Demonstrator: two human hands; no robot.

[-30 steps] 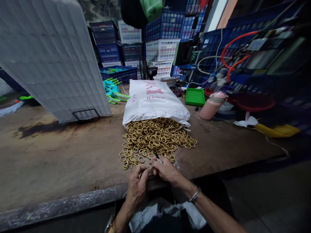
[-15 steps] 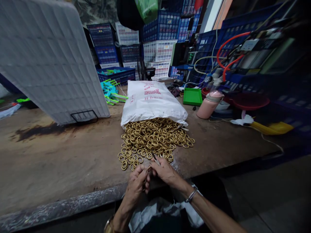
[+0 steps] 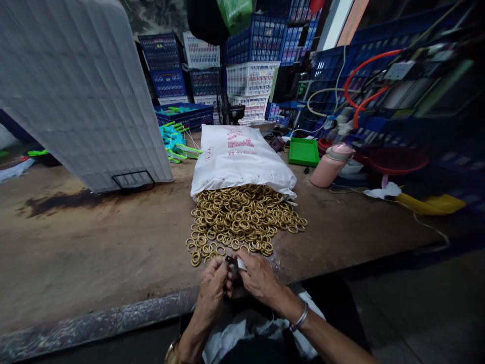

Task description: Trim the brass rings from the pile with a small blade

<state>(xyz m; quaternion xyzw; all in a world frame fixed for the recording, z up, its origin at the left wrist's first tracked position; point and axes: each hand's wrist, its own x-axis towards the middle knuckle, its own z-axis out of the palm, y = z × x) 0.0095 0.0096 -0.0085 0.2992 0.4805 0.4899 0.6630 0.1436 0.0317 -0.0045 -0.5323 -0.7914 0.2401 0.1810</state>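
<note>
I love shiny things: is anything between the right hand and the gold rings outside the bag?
Nothing visible stands between them: the loose gold rings lie just beyond the right hand, in front of the white bag. That hand holds a small white-and-dark tool.

Small, brass-coloured round rings (image 3: 244, 217) lie in a loose heap on the brown tabletop (image 3: 94, 263), many overlapping or leaning on one another, piled thickest towards twelve o'clock and thinning out to scattered ones near seven and four o'clock. At six o'clock from the heap, a slim hand tool (image 3: 241, 263) with a pale handle is held, partly hidden, its dark tip pointing towards nine o'clock.
</note>
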